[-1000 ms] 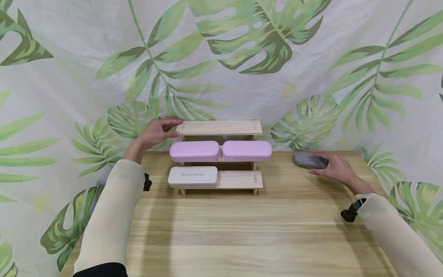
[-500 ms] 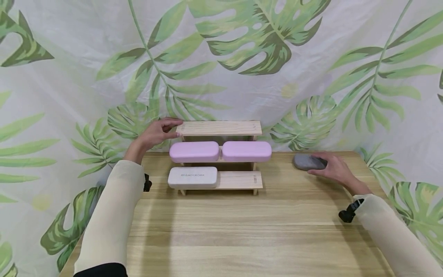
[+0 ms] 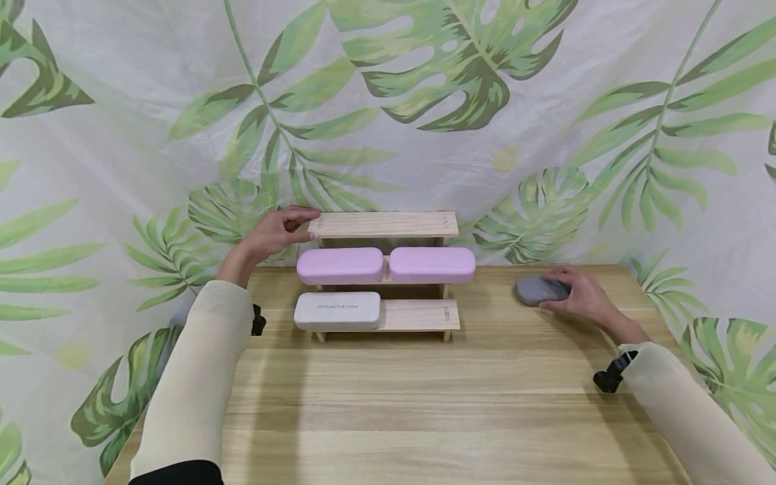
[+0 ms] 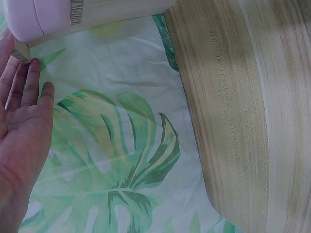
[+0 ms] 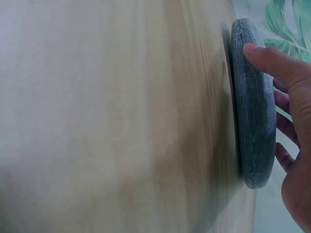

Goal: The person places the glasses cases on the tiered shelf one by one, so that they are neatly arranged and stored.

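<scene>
My right hand [image 3: 578, 294] holds a grey glasses case [image 3: 541, 290] low over the table at the right. In the right wrist view, its thumb lies on the upper side of the fabric-textured case [image 5: 253, 107], with the fingers behind it. At the left, my left hand [image 3: 273, 232] grips the left end of a three-tier wooden rack [image 3: 388, 223], thumb at the front edge. Two lilac glasses cases, one left [image 3: 340, 265] and one right [image 3: 432, 264], lie on the middle tier. A white glasses case [image 3: 337, 310] with printed lettering occupies the bottom tier's left half.
The wood-grain table [image 3: 424, 404] stands against a leaf-printed cloth [image 3: 436, 168]. The bare right half of the bottom tier [image 3: 421, 314] shows beside the white case. Black wrist cameras sit at both sleeves.
The grey case has tipped flatter and come slightly down toward the front with my right hand. My left hand and the rack keep their places.
</scene>
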The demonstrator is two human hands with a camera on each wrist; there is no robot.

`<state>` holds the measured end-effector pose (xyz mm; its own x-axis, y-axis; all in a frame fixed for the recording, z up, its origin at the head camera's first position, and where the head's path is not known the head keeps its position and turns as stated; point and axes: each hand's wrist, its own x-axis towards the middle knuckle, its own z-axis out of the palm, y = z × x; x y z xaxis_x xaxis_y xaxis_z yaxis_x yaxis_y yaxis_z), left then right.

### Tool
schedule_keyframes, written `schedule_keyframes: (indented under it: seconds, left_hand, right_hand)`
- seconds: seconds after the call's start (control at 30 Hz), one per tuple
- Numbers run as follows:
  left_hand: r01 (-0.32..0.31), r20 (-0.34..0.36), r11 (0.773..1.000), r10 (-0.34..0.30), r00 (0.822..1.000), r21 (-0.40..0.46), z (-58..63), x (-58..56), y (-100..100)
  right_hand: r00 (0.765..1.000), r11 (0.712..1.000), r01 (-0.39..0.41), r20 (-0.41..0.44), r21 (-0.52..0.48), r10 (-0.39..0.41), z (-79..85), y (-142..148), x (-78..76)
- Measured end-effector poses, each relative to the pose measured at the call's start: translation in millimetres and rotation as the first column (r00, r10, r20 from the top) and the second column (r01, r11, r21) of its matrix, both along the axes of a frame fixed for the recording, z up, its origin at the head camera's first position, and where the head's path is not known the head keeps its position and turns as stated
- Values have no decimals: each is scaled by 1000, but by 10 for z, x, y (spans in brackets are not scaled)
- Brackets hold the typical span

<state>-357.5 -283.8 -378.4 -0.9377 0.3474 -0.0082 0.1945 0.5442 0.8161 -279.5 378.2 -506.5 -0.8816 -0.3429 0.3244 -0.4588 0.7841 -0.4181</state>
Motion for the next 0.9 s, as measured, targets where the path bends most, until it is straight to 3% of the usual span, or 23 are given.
schedule_keyframes:
  seconds: [0.23, 0.6, 0.9]
  left_hand:
    - [3, -6, 1000, -3, 1000, 0, 82, 79, 43]
    - [13, 10, 1000, -14, 1000, 12, 137, 134, 83]
    - [6, -18, 1000, -6, 1000, -8, -19, -18, -18]
  right_hand:
    - [999, 999, -41, -27, 4, 42, -15, 1, 23]
    - [997, 997, -73, 21, 1, 73, -43, 98, 87]
    - [996, 999, -54, 72, -2, 54, -35, 116, 114]
